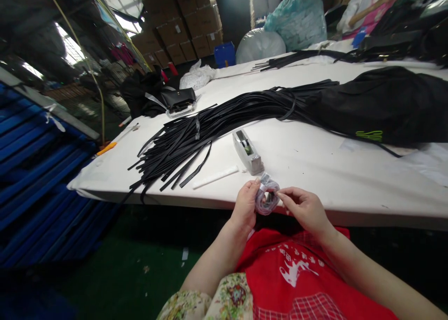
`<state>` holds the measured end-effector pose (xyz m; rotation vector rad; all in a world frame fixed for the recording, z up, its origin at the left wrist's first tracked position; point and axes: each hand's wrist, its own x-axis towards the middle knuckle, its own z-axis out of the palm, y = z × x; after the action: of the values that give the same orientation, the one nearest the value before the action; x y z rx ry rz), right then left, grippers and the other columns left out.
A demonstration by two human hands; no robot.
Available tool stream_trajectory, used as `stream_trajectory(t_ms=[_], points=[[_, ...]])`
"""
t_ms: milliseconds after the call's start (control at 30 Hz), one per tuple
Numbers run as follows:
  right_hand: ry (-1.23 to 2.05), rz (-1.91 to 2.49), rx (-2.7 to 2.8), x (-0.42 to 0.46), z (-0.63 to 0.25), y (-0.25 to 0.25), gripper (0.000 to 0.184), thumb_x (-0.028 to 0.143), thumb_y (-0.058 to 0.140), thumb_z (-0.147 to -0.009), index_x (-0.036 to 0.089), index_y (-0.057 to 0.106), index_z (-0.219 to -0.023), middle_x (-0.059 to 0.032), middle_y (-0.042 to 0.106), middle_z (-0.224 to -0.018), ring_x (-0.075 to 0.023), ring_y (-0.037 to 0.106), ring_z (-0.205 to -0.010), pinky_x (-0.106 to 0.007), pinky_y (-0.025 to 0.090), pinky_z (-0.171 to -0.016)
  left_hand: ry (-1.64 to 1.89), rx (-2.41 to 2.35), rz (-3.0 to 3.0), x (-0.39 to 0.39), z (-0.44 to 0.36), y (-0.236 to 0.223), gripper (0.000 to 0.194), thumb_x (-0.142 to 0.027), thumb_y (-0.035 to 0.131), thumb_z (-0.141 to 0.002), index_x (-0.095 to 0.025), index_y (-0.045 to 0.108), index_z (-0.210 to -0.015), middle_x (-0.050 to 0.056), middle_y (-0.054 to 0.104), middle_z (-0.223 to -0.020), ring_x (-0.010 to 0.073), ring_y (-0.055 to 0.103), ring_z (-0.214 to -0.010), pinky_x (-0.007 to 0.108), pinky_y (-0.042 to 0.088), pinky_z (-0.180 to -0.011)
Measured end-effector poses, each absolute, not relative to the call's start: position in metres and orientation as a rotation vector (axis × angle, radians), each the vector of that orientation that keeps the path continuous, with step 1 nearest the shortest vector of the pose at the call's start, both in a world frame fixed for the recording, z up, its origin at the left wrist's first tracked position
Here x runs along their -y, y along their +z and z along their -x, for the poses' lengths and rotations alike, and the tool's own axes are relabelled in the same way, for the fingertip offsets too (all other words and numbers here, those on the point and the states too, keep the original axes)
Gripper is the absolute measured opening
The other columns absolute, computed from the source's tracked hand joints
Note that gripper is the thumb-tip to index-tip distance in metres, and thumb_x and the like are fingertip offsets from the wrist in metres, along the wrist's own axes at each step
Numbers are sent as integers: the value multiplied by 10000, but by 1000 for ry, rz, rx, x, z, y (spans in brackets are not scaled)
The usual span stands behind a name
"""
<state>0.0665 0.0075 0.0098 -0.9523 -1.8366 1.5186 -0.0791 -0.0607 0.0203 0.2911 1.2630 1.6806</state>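
Two hands meet at the near edge of the counter (315, 170), both closed around a small coil of clear, shiny material (266, 197). The left hand (245, 207) grips the coil's left side with thumb and fingers curled, and the right hand (304, 208) pinches its right side with the fingertips. The coil hangs just off the counter's edge, above a red apron (297, 273) on the person's lap.

Just beyond the coil stands a grey tape dispenser (248, 152), and a white stick (215, 177) lies to its left. Farther out, a thick bundle of long black straps (210, 126) runs across the white counter, its loose ends fanned toward the near left. On the right it meets a heap of black fabric (385, 103). A small black pouch (178, 98) sits at the far left. An orange-handled tool (106, 148) lies near the left edge. Beyond the far end of the counter stand cardboard boxes (189, 26) and stuffed plastic bags (297, 19).
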Motion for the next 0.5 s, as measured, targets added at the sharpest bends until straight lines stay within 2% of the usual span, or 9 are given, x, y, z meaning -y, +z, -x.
stream_trajectory(t_ms=[100,167,267,367,500], points=[[1432,975,1877,-6,-67,9,329,466,615,-871,155,702,-931,16,593,-537,-122,515,-440,-238,426,-440,1691,-1265,-284,60,78,20,449,-538,769,-689,-134,596,-781,0,643,-629,60,460,-461,188,358,-459],[1261,953,1921,-6,-68,8,289,420,618,-877,163,684,-990,31,574,-533,-124,518,-443,-241,442,-448,1695,-1262,-288,59,77,19,438,-529,770,-693,-142,588,-781,-5,642,-628,61,460,-459,187,360,-457],[779,785,2048,-8,-68,5,224,312,664,-847,179,673,-1028,-31,668,-754,-167,618,-647,-288,529,-616,1694,-1235,-270,58,75,18,425,-518,767,-701,-137,599,-782,5,652,-640,59,461,-456,188,358,-458],[387,574,2129,-11,-68,2,222,214,674,-843,170,675,-1061,-96,687,-953,-219,640,-867,-342,538,-792,1666,-1151,-162,56,74,16,409,-492,779,-691,-131,611,-780,1,639,-626,55,459,-450,183,352,-456],[194,465,2209,-14,-71,-1,274,131,642,-867,168,661,-1138,-92,691,-945,-211,625,-841,-338,521,-792,1600,-1035,-36,53,73,13,396,-470,791,-681,-125,618,-771,-5,622,-613,50,453,-448,188,376,-477]])
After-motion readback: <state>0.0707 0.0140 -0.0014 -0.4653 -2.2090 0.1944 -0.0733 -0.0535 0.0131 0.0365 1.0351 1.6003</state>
